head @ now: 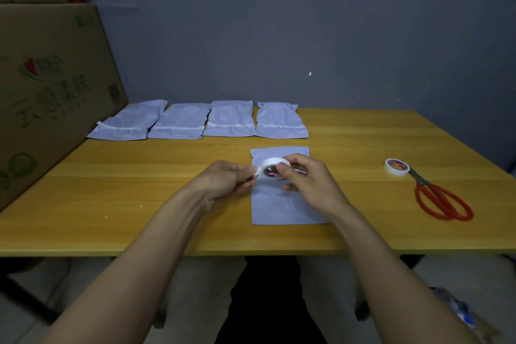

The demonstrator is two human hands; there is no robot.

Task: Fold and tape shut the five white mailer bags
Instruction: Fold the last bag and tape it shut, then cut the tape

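two bare forearms reach up from the near edge over the yellow wooden table [139, 190]. the left hand [223, 181] has thumb and forefinger pressed together on the loose white tape end [256, 170]; its other fingers curl under. just beside it, the right hand [304, 179] grips the small white roll of tape [272, 166], fingers curled over its rim and thumb below, the roll held on edge just above the table. under both hands lies the fifth white plastic mailer bag [279, 209], flat, long side running away from the person, its near half uncovered. to the right, well apart, red-handled metal scissors [441, 201] lie with their blades touching a second white tape roll [397, 167]. along the far edge sits a row of four white mailer bags [231, 120], side by side, each with a strip of tape across it. a large brown printed cardboard box [50, 92] stands at the left, against the grey wall [307, 22].
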